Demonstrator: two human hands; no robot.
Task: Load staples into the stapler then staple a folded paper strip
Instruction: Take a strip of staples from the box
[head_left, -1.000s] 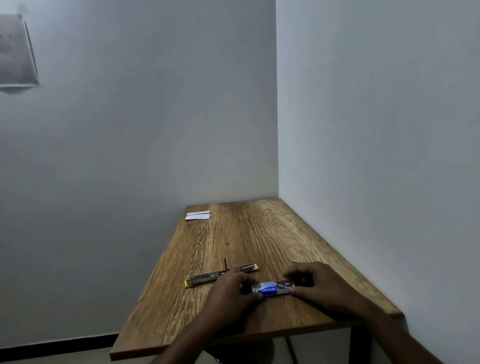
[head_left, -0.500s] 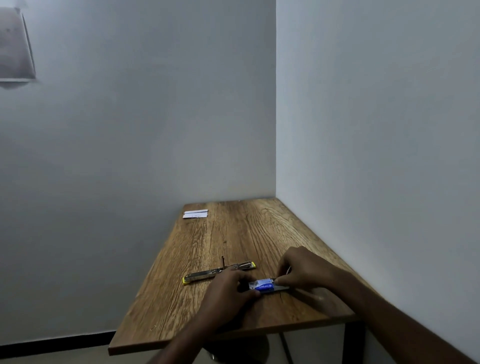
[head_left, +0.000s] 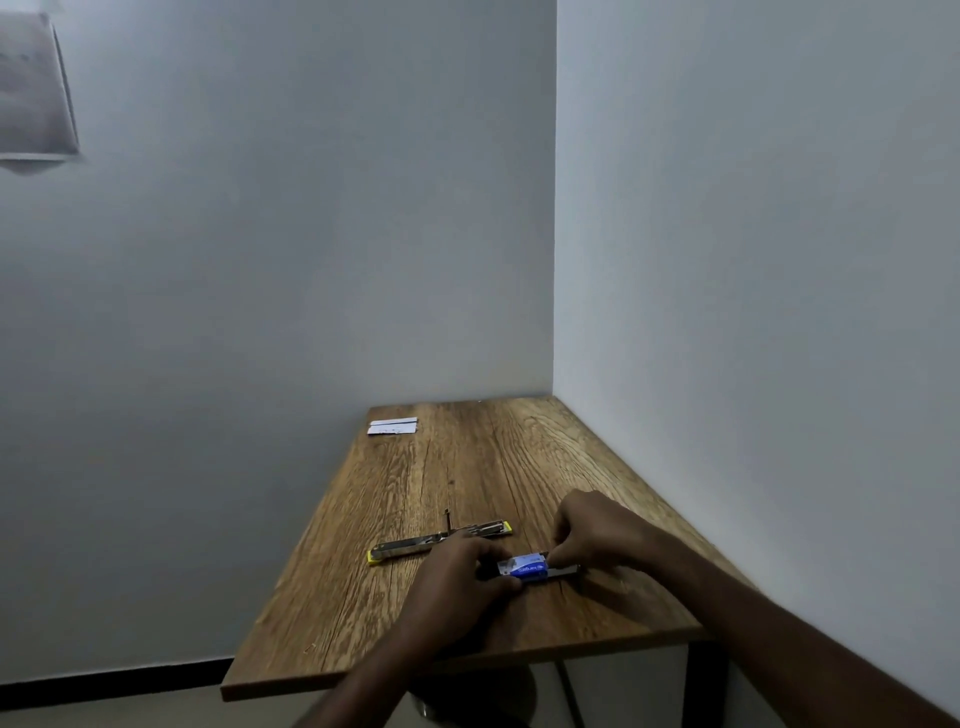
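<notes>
A small blue and white staple box (head_left: 523, 566) lies on the wooden table (head_left: 467, 467) near its front edge. My left hand (head_left: 460, 577) grips the box's left end. My right hand (head_left: 592, 530) pinches its right end, where a thin grey inner tray or strip of staples (head_left: 565, 571) sticks out. Just behind my left hand lies the stapler (head_left: 439, 541), opened out flat, metal with yellow tips. A folded white paper strip (head_left: 392, 426) rests at the table's far left corner.
The table stands in a corner, with grey walls at the back and along its right side. A single loose staple (head_left: 310, 647) lies near the front left edge. A dark table leg (head_left: 704, 680) shows under the front right corner.
My right hand has shifted left and lifted onto the box's right end, and the grey inner part now sticks out on the right. The left hand has kept its hold.
</notes>
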